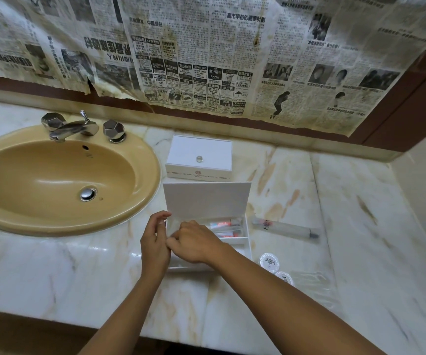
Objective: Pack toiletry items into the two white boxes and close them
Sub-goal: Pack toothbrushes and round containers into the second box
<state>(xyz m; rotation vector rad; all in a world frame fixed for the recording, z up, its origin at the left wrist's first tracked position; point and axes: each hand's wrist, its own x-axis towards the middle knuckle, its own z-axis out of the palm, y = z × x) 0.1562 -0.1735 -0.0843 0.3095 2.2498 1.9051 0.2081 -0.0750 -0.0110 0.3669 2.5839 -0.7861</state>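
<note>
An open white box (247, 242) sits on the marble counter with its lid (206, 198) standing upright. Toothpaste tubes (226, 226) lie in its back compartment. My right hand (196, 243) reaches over the box's left part with fingers curled down; whatever it holds is hidden. My left hand (155, 242) is beside the box's left wall, fingers loosely curved near the lid's lower corner. A second white box (199, 155), closed, with a clear knob, stands behind. On the counter to the right lie a wrapped long item (286, 229) and two round white packets (269, 262).
A tan sink (53, 180) with a chrome faucet (71, 126) lies to the left. A clear plastic wrapper (314, 280) lies at the right, near the packets. Newspaper covers the wall behind. The counter's front edge runs below my forearms.
</note>
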